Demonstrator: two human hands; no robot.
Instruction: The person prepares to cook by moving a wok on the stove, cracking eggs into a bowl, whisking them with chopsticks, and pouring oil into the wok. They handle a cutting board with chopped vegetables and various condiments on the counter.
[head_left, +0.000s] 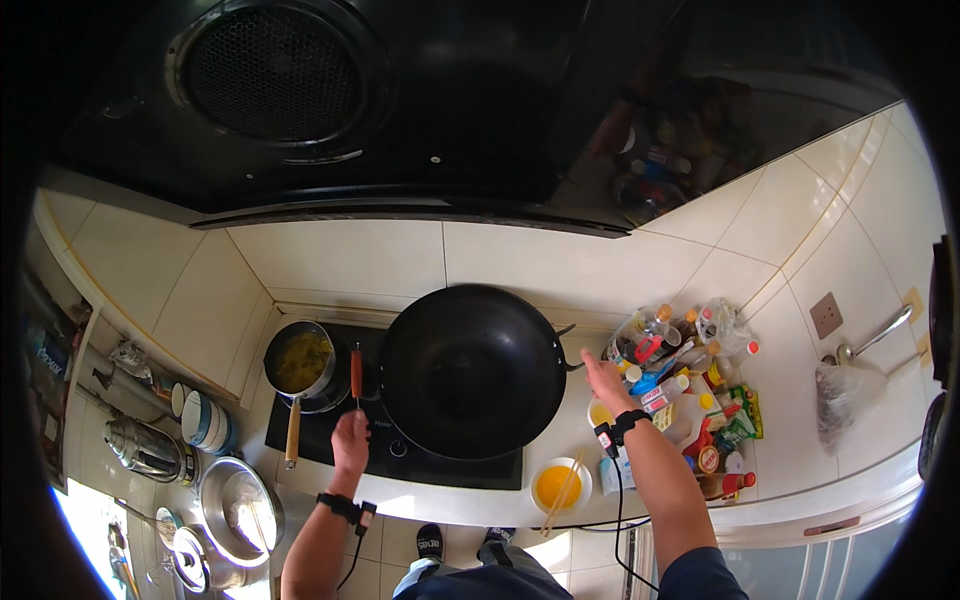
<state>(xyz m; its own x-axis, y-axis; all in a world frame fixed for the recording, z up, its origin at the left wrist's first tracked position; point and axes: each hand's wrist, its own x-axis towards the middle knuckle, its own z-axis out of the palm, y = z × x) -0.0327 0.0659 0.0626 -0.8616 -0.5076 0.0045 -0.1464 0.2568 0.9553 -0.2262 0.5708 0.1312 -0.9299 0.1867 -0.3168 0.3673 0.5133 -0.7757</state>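
A large black wok sits over the right side of the black glass cooktop, with nothing visible inside. My left hand grips the metal shank of a utensil with a red-brown handle; the handle points away from me, and its working end is hidden. At the wok's right rim, my right hand is beside the dark loop handle; whether its fingers close on it cannot be made out. On the left burner stands a saucepan with a wooden handle, holding yellow-green food in liquid.
A white bowl of beaten egg with chopsticks across it stands near the front edge. Bottles and seasoning packets crowd the right corner. Left are a steel basin, stacked bowls and a lidded pot. A range hood hangs above.
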